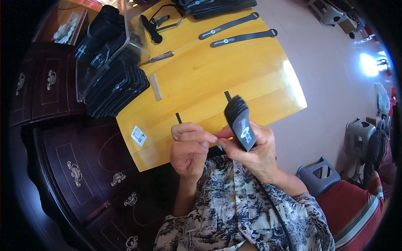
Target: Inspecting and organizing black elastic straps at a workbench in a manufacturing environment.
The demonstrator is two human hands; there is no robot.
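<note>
In my right hand (260,154) is a stack of black straps (243,123), upright, with white print on the front one. My left hand (190,148) is closed beside it, its thumb and forefinger pinched together against the right fingertips. What is between those fingertips is too small and hidden to make out. A narrow black strip (179,118) shows just beyond my left hand, and another black strip (227,96) rises behind the stack. Two loose black straps with ring ends, a nearer strap (245,38) and a farther strap (229,26), lie flat at the table's far right.
On the yellow table (197,79) are a screwdriver (158,57), a short wooden strip (155,87), a white label (138,136) and a black-framed item (155,29). More straps (222,8) pile at the far edge. A clear bin (125,33) and strap bundles (119,88) stand left.
</note>
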